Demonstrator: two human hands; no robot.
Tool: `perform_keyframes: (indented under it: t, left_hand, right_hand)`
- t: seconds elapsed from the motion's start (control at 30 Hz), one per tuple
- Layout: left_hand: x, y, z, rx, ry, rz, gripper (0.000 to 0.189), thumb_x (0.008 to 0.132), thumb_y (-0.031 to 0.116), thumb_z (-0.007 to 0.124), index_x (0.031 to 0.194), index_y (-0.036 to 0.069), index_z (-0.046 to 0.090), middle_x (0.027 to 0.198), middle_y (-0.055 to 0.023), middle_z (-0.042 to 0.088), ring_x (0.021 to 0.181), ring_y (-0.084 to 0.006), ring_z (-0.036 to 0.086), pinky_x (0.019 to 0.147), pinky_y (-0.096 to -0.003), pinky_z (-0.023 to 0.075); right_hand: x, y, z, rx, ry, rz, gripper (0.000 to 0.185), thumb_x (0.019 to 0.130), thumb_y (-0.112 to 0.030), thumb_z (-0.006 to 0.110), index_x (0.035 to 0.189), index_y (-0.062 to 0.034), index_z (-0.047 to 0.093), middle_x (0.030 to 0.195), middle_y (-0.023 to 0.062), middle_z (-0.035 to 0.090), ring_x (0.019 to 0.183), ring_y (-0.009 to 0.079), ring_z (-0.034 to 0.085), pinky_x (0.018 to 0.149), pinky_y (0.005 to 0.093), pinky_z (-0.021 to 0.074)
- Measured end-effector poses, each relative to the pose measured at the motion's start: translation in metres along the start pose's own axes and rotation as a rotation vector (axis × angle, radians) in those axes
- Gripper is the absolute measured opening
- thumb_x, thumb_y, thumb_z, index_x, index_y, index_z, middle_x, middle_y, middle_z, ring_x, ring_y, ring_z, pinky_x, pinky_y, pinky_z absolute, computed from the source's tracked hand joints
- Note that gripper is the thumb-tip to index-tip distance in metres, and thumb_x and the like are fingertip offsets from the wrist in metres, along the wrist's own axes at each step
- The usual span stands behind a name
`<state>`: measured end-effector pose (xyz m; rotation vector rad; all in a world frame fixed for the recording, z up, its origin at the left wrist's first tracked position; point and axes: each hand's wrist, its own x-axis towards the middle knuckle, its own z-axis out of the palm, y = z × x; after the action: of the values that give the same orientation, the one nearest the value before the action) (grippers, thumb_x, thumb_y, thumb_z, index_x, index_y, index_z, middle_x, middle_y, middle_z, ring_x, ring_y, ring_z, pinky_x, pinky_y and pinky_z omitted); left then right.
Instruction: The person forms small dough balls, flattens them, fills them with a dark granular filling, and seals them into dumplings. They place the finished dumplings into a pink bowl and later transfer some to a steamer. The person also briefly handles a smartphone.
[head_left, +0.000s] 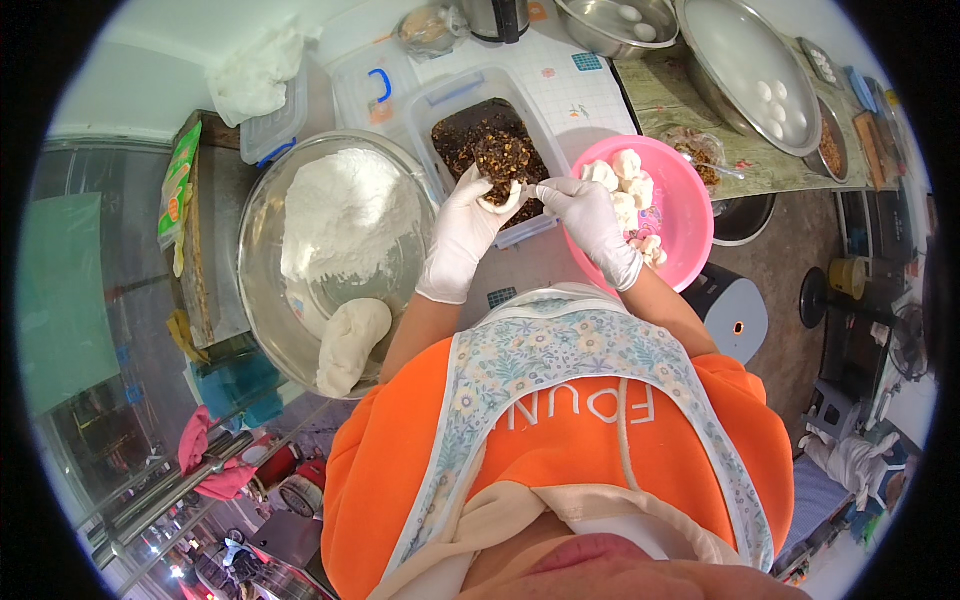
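Observation:
In my left hand, gloved in white, lies a piece of white dough heaped with dark, chunky filling. The gloved fingertips of my right hand pinch at the dough's right edge. Both hands are over the near end of a clear plastic tub of the same dark filling. Close to my right hand, a pink plastic basin holds several white dough pieces. On the left, a large steel bowl holds white flour and a thick roll of dough.
Steel basins with white eggs in liquid stand at the back right. A bagged bowl of crumbly food with a spoon lies beyond the pink basin. A lidded plastic box and an electric kettle stand farther back.

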<state>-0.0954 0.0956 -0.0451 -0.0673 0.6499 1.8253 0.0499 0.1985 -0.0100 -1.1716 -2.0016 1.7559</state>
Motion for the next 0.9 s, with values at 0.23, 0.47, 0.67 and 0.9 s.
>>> perform_keyframes:
  t: [0.23, 0.47, 0.67, 0.9]
  left_hand:
    - [0.001, 0.002, -0.012, 0.15, 0.092, 0.031, 0.033, 0.092, 0.004, 0.049, 0.125, 0.004, 0.048, 0.115, -0.0142, 0.057, 0.106, -0.0314, 0.059, 0.093, -0.0467, 0.0506]
    - [-0.009, 0.005, -0.016, 0.076, 0.119, 0.112, 0.028, 0.097, 0.014, 0.048, 0.124, 0.005, 0.051, 0.112, -0.0142, 0.059, 0.104, -0.0329, 0.06, 0.092, -0.0441, 0.0513]
    - [-0.02, 0.011, -0.01, 0.173, 0.041, 0.12, 0.028, 0.098, 0.018, 0.048, 0.122, 0.004, 0.051, 0.111, -0.0149, 0.058, 0.103, -0.0321, 0.06, 0.089, -0.0433, 0.0523]
    - [-0.026, -0.011, 0.021, 0.173, 0.113, 0.17, 0.026, 0.1, 0.026, 0.046, 0.117, 0.007, 0.055, 0.105, -0.0057, 0.059, 0.088, -0.0204, 0.064, 0.072, -0.0302, 0.0548]
  right_hand:
    - [0.009, -0.001, -0.007, 0.219, -0.001, 0.037, 0.023, 0.091, -0.015, 0.06, 0.103, 0.0018, 0.069, 0.071, -0.0006, 0.06, 0.063, 0.006, 0.051, 0.059, 0.0207, 0.0426]
    - [0.033, 0.014, -0.004, -0.114, 0.054, -0.001, 0.03, 0.089, -0.021, 0.059, 0.11, -0.0006, 0.067, 0.08, 0.0129, 0.069, 0.073, 0.0208, 0.065, 0.071, 0.03, 0.0503]
    - [0.035, 0.012, 0.005, -0.684, 0.12, -0.548, 0.053, 0.084, -0.037, 0.066, 0.123, -0.0016, 0.058, 0.113, 0.018, 0.063, 0.109, 0.0346, 0.058, 0.098, 0.0432, 0.0417]
    - [0.013, -0.003, 0.013, -0.475, -0.128, -0.716, 0.111, 0.057, -0.049, 0.081, 0.143, -0.0018, 0.028, 0.141, 0.0232, 0.038, 0.134, 0.0373, 0.034, 0.109, 0.0445, 0.0285]
